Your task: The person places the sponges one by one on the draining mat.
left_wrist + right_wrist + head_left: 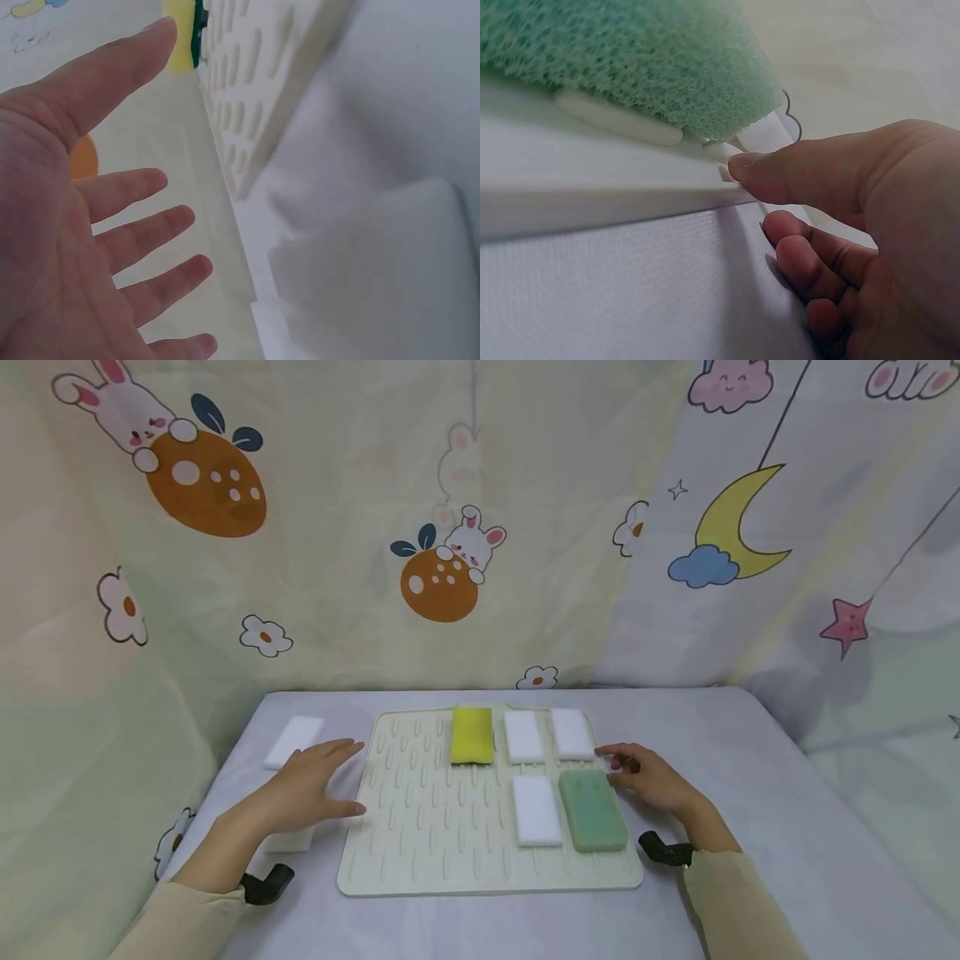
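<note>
A cream drying mat (420,868) with raised oval ridges lies on the table. My left hand (303,789) hovers at its left edge, fingers spread, holding nothing; the palm (37,247) faces the left wrist camera. At the right edge, my right hand (652,777) has its thumb (780,169) at the mat's rim and its other fingers loosely curled. Beside that thumb is a green porous sponge pad (592,810). Three white sponges (537,811) lie on the mat, along with a yellow sponge (472,735) with a dark green underside.
Left of the mat lies another white sponge (295,741); a further white block (288,841) is partly hidden under my left wrist. A white cloth covers the table (480,927). A printed curtain (337,568) encloses the back and sides.
</note>
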A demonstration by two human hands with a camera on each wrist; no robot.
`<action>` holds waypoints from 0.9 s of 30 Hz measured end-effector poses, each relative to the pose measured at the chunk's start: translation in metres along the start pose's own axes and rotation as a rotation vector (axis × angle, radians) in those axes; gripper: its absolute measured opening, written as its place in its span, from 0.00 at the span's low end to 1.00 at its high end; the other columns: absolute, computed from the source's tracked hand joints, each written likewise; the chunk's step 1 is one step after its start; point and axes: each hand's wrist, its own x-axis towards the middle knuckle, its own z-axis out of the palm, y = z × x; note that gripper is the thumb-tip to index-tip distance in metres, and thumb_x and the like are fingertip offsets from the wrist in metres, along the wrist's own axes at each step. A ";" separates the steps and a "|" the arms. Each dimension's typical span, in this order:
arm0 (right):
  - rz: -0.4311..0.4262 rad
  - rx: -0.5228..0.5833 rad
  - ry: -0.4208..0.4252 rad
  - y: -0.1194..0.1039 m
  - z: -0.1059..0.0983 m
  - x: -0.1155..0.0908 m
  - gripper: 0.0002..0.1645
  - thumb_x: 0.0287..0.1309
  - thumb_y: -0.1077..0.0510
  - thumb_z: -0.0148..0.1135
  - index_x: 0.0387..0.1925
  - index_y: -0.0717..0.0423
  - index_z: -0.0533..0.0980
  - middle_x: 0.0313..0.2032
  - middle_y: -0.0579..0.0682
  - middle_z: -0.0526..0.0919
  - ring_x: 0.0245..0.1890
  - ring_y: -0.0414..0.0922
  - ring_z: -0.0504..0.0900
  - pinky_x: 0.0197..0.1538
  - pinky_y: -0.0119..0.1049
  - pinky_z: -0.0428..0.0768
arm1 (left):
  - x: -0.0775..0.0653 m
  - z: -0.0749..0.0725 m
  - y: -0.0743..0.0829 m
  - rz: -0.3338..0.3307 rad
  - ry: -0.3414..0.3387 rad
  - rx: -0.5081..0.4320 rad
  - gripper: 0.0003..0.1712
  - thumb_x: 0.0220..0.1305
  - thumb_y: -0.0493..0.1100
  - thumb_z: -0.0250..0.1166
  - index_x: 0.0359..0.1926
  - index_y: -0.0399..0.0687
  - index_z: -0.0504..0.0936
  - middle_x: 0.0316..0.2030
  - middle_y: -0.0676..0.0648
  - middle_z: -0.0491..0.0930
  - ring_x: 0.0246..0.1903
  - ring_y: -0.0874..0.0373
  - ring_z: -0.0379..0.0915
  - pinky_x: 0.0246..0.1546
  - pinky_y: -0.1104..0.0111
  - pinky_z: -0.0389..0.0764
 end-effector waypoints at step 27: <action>0.010 0.020 0.003 -0.003 0.000 0.001 0.28 0.65 0.62 0.67 0.66 0.56 0.76 0.46 0.56 0.74 0.39 0.46 0.68 0.36 0.31 0.71 | -0.052 0.012 -0.052 -0.030 -0.015 -0.083 0.64 0.40 0.59 0.85 0.74 0.39 0.67 0.72 0.30 0.65 0.69 0.28 0.60 0.64 0.34 0.65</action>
